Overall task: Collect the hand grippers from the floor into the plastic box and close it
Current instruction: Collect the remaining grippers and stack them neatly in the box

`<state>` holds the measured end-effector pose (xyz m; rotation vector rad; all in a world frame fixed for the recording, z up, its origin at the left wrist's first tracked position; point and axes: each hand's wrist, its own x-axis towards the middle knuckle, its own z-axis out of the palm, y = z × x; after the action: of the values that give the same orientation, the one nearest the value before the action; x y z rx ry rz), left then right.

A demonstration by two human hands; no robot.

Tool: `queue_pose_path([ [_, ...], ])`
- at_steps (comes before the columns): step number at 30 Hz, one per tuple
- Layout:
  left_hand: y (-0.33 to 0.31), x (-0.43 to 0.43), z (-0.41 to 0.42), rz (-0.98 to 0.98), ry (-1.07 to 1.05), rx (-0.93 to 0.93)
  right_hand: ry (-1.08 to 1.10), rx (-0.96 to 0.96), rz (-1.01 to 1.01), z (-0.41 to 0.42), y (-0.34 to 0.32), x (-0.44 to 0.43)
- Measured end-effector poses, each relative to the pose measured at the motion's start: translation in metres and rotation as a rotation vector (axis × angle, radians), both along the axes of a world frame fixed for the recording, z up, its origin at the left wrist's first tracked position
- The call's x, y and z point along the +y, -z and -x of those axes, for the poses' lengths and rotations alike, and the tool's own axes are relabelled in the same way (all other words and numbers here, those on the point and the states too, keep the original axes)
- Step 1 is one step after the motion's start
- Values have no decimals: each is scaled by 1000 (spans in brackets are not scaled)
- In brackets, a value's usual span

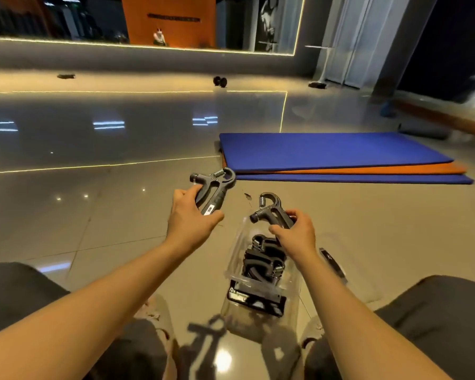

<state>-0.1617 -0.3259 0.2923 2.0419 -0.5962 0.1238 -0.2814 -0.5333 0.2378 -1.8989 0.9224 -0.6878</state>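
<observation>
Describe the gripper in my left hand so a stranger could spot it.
Start at the blue mats; just off their near-left corner, the left hand holds a dark hand gripper. Unlike the second gripper the right hand holds over the plastic box, its handle shows a white label.

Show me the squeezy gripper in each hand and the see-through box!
Left-hand gripper point(218, 196): head view, on the handle with the label.
Right-hand gripper point(273, 212): head view, on its dark body beside the spring.
Plastic box point(235, 249): head view, on its clear left wall.
</observation>
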Motion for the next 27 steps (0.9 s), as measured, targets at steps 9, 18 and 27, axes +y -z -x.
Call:
queue_pose_path([
  [9, 42, -69, -38, -17, 57, 132, 90, 55, -85, -29, 25, -65],
  [18, 62, -128, -83, -137, 176, 139, -170, 464, 266, -71, 70, -116],
  [27, 79, -163, -120, -176, 299, 165, -368, 673, 222, -98, 134, -159],
])
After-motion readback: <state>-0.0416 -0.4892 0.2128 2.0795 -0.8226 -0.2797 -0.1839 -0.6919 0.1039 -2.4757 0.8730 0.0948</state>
